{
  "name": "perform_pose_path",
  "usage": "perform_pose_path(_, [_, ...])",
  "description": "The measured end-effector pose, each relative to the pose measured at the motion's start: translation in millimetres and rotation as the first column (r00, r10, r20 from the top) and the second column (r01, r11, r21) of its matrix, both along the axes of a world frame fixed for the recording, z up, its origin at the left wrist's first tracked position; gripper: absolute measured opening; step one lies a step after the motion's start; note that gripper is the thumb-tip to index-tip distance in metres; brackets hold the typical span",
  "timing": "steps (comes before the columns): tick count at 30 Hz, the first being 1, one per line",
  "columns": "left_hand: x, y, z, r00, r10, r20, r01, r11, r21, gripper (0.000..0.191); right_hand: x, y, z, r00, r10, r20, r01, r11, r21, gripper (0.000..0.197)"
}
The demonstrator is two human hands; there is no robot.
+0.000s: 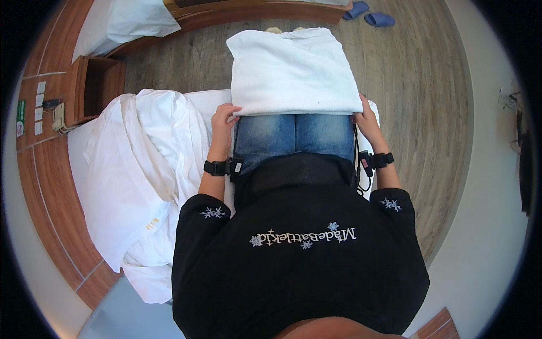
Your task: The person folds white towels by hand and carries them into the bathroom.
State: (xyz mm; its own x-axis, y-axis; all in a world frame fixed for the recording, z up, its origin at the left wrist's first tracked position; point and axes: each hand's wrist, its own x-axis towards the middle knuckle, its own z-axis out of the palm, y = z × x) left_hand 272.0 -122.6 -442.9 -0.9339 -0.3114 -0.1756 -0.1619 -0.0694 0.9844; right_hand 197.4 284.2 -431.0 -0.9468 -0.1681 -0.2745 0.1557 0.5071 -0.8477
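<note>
A white cloth, perhaps a towel, (294, 72) lies spread over my lap and knees, its near edge running straight across my jeans. At its near left corner, my left hand (225, 120) holds the edge between thumb and fingers. My right hand (367, 118) grips the near right corner, with some fingers partly hidden by the cloth. The cloth's far edge is uneven. Each wrist wears a black strap with a small box.
Rumpled white bedding (135, 169) is heaped on the bed to the left. An open wooden nightstand (99, 87) stands beyond it, near another bed with a white pillow (142, 19). Blue slippers (379, 19) lie on the wood floor at the far right. Cables hang beside my right hip.
</note>
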Motion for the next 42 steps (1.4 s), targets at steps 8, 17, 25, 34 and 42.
perform_pose_path(8, [-12,12,9,0.970,-0.189,0.154,0.174,0.979,0.104,0.064,-8,2,-3,0.999,0.040,-0.029,-0.041,0.999,-0.021,0.069])
perform_pose_path(17, [-39,20,25,0.993,0.039,0.108,-0.052,0.991,0.120,0.043,-40,11,-6,0.989,0.005,-0.146,-0.015,0.998,-0.063,0.060])
perform_pose_path(25, [-275,-50,163,0.917,-0.310,0.250,0.326,0.945,-0.021,0.032,-251,-17,169,0.965,0.105,-0.241,-0.070,0.986,0.148,0.018])
perform_pose_path(34, [-239,-19,197,0.976,0.041,-0.216,-0.105,0.949,-0.296,0.017,-191,-59,219,0.460,-0.160,-0.873,0.370,0.929,0.024,0.016])
perform_pose_path(42, [-218,-56,116,0.964,-0.207,0.168,0.257,0.887,-0.384,0.009,-194,-35,114,0.866,0.228,-0.446,-0.002,0.892,0.451,0.019])
